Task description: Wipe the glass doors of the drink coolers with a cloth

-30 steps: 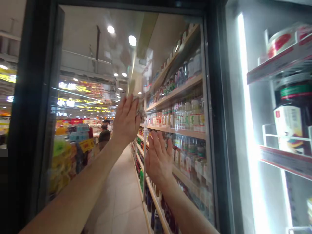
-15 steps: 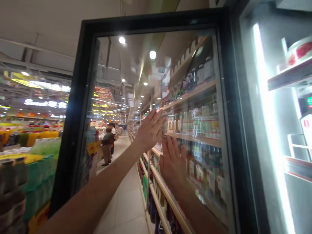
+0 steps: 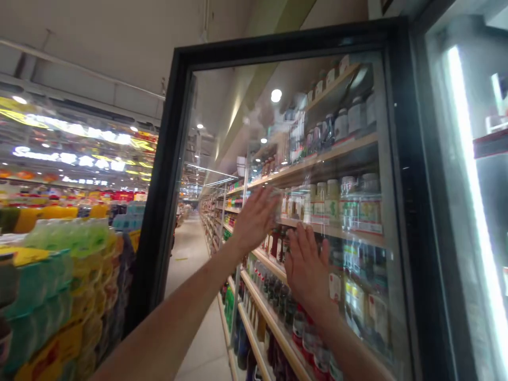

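Observation:
My left hand (image 3: 256,219) reaches out from the lower left, fingers stretched and flat against or just short of the glass pane (image 3: 234,106) of a door. A pale, blurred patch shows beside its fingertips; I cannot tell whether it is a thin cloth or a reflection. My right hand (image 3: 307,264) is lower and to the right, raised toward the same pane with its fingers spread. It holds nothing that I can see. The door's black frame (image 3: 159,211) surrounds the glass, and the door stands swung out from a lit cabinet.
Right of the door are the cabinet's light strip (image 3: 472,211) and a shelf (image 3: 488,145). Through the glass, long shelves (image 3: 273,272) of bottles and jars line an aisle floor (image 3: 186,254). Stacked bottled drinks (image 3: 67,254) stand at the left.
The view has turned left, so the door sits further right in the picture. My left hand has slid left relative to the door frame; both hands stay raised at the glass.

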